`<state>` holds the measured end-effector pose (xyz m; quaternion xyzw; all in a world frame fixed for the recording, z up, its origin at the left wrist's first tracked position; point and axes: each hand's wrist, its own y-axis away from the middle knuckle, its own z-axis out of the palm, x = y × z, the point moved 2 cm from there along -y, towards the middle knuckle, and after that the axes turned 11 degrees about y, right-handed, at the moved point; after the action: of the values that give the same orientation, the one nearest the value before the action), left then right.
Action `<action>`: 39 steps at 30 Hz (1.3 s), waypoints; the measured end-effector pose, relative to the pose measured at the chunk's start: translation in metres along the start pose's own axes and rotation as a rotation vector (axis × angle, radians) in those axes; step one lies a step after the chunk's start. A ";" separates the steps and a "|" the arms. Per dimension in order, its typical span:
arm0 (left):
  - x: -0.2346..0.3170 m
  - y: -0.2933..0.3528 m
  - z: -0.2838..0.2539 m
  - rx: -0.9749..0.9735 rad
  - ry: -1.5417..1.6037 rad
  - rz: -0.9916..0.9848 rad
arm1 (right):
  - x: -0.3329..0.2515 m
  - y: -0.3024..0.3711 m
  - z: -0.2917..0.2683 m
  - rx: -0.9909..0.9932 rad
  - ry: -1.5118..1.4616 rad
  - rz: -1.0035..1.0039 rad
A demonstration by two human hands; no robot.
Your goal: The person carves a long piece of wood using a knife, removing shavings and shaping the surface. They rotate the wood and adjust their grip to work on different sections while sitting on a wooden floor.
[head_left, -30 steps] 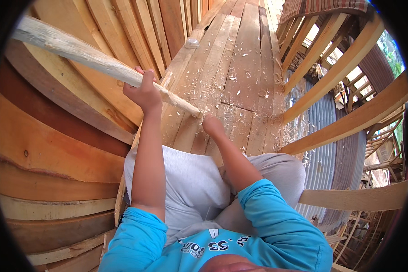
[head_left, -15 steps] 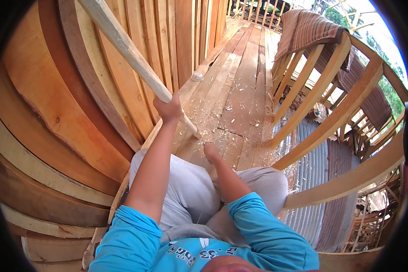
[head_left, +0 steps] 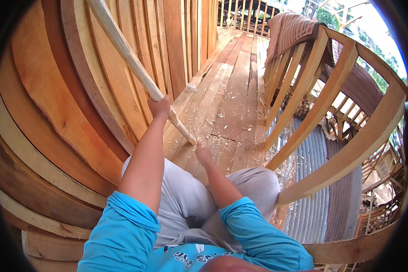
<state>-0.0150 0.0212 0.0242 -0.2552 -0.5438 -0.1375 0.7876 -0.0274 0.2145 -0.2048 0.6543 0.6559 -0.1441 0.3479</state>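
Observation:
My left hand (head_left: pixel 159 106) is closed around a long pale wooden pole (head_left: pixel 127 52). The pole slants from the upper left down to its lower end just above the floorboards. Close to that lower end, my right hand (head_left: pixel 204 155) is closed on a thin knife-like tool (head_left: pixel 195 133). Only a narrow sliver of it shows, beside the tip of the pole; its handle is hidden in my fist. My legs in grey trousers (head_left: pixel 181 190) are folded beneath my forearms.
Curled wood shavings (head_left: pixel 233 109) lie over the plank floor (head_left: pixel 229 118). Upright boards form a wall (head_left: pixel 72 113) close on my left. A slatted wooden railing (head_left: pixel 335 167) runs along my right, with a striped cloth (head_left: pixel 290 34) draped on it. Corrugated metal sheets (head_left: pixel 312 190) lie beyond.
My right hand has moved slightly left and down, and the thin tool now shows beside the pole's end. My left hand still grips the pole. The whole view has shifted a little.

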 end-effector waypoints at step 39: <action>-0.024 -0.018 -0.027 -0.017 0.492 0.113 | -0.050 -0.041 0.030 -0.183 -0.005 0.001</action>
<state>-0.0117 -0.0096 -0.0011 -0.2508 -0.3195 -0.1557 0.9004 -0.0635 0.1531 -0.2048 0.6198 0.6650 -0.0848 0.4079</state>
